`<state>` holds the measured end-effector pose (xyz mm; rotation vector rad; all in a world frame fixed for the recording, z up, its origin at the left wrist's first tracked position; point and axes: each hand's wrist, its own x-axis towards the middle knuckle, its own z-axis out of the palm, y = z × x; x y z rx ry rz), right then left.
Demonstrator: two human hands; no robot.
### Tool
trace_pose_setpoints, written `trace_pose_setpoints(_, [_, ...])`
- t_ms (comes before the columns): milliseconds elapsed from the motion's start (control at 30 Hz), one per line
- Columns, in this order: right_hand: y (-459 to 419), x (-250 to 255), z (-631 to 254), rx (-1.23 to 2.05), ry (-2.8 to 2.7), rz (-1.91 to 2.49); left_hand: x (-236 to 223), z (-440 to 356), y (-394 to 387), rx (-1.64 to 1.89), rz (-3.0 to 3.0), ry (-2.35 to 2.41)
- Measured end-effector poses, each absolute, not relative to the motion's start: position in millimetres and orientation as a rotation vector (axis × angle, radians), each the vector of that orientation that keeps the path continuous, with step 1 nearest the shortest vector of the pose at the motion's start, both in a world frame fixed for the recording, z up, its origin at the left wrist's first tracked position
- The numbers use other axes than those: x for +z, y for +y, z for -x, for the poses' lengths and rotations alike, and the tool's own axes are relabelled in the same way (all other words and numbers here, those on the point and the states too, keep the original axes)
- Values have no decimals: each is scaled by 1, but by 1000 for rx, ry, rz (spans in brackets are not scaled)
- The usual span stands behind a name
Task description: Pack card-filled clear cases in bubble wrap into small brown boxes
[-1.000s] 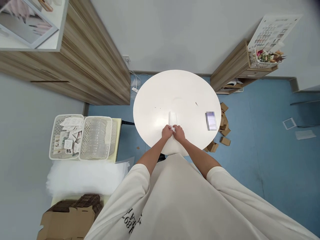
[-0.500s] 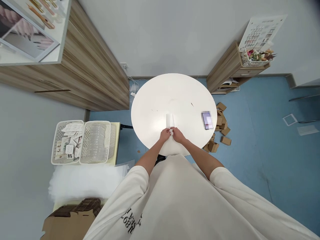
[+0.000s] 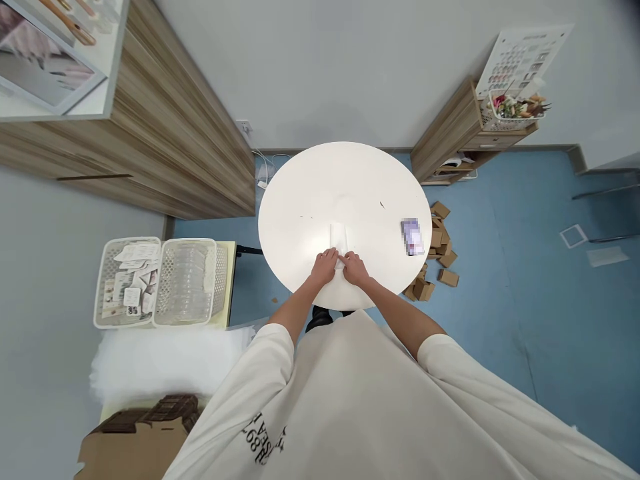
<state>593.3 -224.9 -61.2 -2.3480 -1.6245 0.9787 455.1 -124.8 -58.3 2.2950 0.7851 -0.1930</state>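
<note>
A white folded strip, paper-like or thin plastic point(image 3: 339, 235), lies on the white oval table point(image 3: 345, 173) in front of me. My left hand point(image 3: 325, 265) rests on its near left part, with the fingers stretched out and lying over it. My right hand point(image 3: 355, 269) is at the strip's right side with its fingers bent, the index finger reaching left onto the strip. The fingertips of both hands nearly meet. The strip's near end is partly hidden under the hands.
A pixelated purple item point(image 3: 413, 237) lies at the table's right side. Small brown boxes point(image 3: 440, 240) are heaped on the floor beyond it. At left stand white baskets point(image 3: 215, 283), a stack of clear bags point(image 3: 170, 363) and brown cardboard point(image 3: 135, 447). A wooden cabinet point(image 3: 195, 127) rises behind.
The raised right flap of the strip now lies folded flat. My left hand has gone from a pinch to lying over the strip. The whole view has shifted slightly.
</note>
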Motion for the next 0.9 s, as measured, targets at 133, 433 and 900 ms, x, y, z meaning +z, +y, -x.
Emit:
trace_pose_setpoints(133, [-227,-59,-591,1015,-1669,2345,-65,-459,-124,-110,-2245,780])
trace_pose_setpoints(433, [-231,-57,-590,940,-1790,2372,-67,-458,-125,-194,-2346,790])
trace_pose_setpoints(900, [-220,-33,-596,995,-2066,2213,-44,-419,-145,-180,-1850,1036])
